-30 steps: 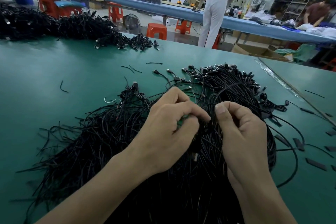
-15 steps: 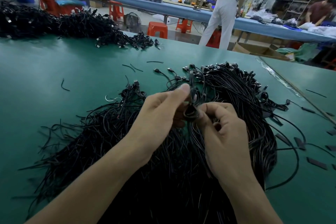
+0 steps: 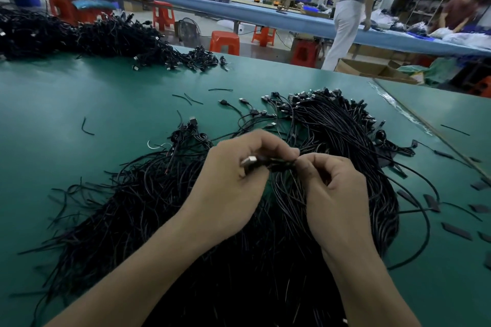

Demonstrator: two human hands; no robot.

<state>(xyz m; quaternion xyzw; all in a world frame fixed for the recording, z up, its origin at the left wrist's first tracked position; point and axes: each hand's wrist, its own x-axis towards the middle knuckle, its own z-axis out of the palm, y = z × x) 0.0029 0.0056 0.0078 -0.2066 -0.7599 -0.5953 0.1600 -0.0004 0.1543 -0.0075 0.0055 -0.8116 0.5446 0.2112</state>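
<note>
A large heap of thin black USB cables point(image 3: 332, 141) lies on the green table point(image 3: 79, 103) in front of me. Above the heap, my left hand point(image 3: 233, 180) grips one black cable point(image 3: 281, 163) near its end, and the silver plug point(image 3: 249, 160) pokes out between its fingers. My right hand point(image 3: 334, 188) pinches the same cable just right of the left hand, thumb against fingertips. The rest of that cable drops into the heap below my hands and is lost among the others.
A second heap of black cables point(image 3: 93, 37) stretches across the far left of the table. Short black offcuts and flat strips point(image 3: 454, 231) lie scattered at the right. Beyond the table stand orange stools point(image 3: 224, 41), a long blue bench point(image 3: 265, 16) and a walking person point(image 3: 350, 13).
Both hands came up out of the heap with one cable. Its bunched part between the fingers has been pulled out sideways, and the silver plug now shows at my left hand.
</note>
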